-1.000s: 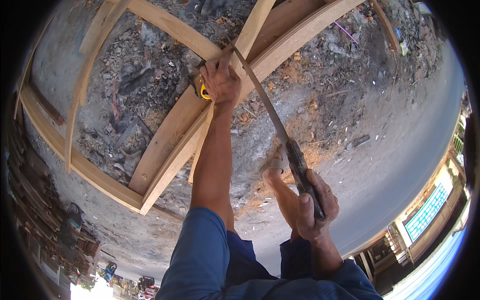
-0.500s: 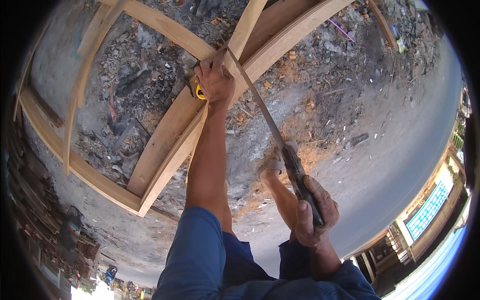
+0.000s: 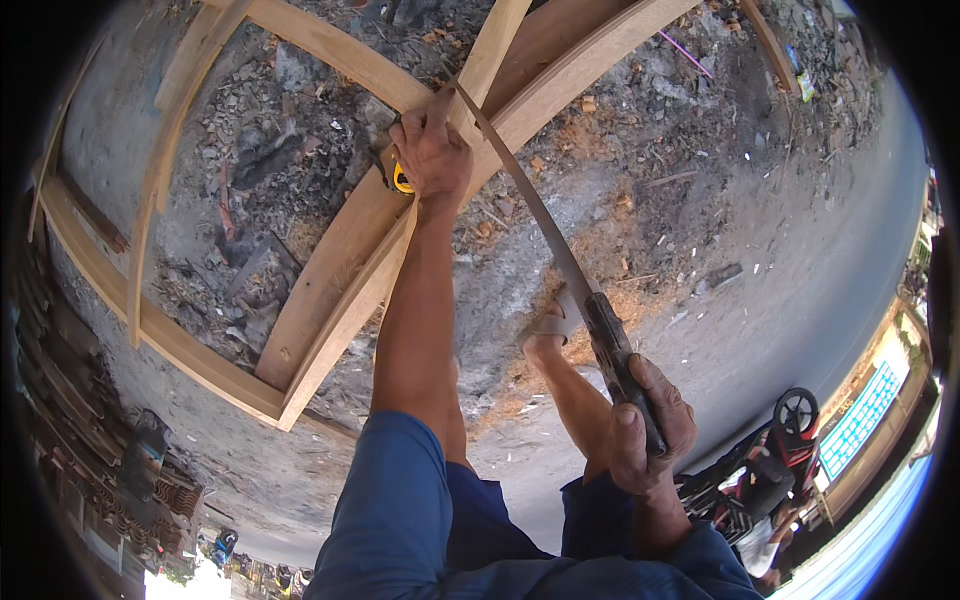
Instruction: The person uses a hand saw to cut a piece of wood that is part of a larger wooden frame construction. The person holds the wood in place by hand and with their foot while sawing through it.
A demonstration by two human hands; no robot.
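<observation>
My right hand is wrapped round the dark handle of a handsaw. The long thin blade slants up and left, its tip close to my left hand's fingers. My left hand is closed on a wooden batten where it crosses the timber frame; the fingertips are partly hidden. Beside the left palm, on the frame, sits a yellow tape measure, partly covered by the hand.
More frame timbers curve round the left. Below lies rough ground with rubble, wood chips and sawdust. My sandalled foot stands beneath the saw. A motorcycle with a person is on the road at lower right; stacked dark pieces stand at lower left.
My right hand and the saw handle have shifted slightly right and down, while the blade tip stays by my left hand. A motorcycle has come into view at lower right.
</observation>
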